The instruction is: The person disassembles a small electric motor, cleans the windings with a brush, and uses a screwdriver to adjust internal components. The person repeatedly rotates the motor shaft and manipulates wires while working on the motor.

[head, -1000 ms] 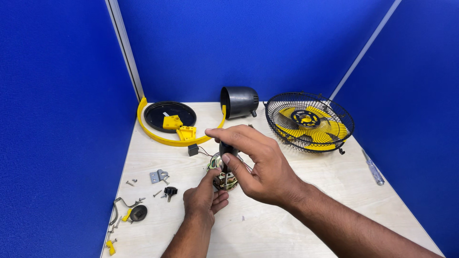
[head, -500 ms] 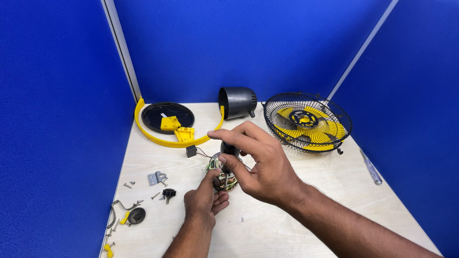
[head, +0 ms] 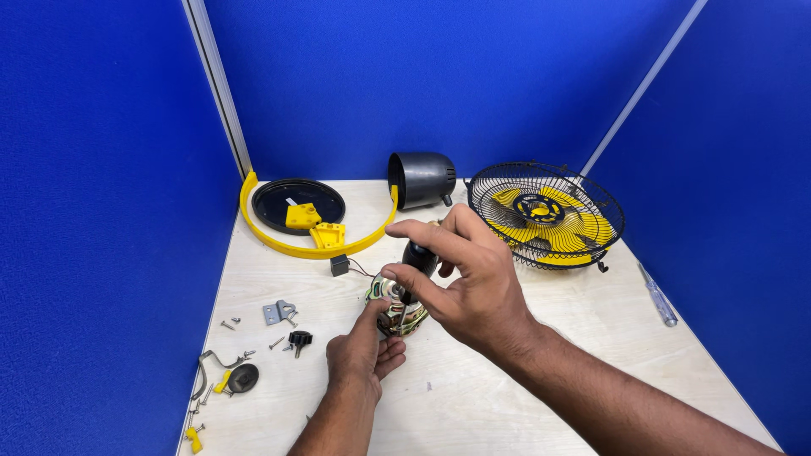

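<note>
My left hand [head: 361,353] steadies a small fan motor [head: 390,309] with copper windings on the pale wooden table [head: 524,397]. My right hand [head: 469,283] grips a black-handled screwdriver [head: 417,260], held upright with its tip down on the motor's top. A thin wire runs from the motor to a small black block [head: 340,265] lying just behind it.
A black motor housing [head: 421,178] lies at the back centre. A black wire fan cage with yellow blades [head: 543,214] is at the back right. A yellow ring stand with black base [head: 297,208] sits back left. Screws, a metal bracket [head: 278,312] and a black knob [head: 299,339] lie left. A pen-like tool [head: 657,294] lies far right.
Both hands stay on the motor and screwdriver; only a slight shift of the view and hands is visible.
</note>
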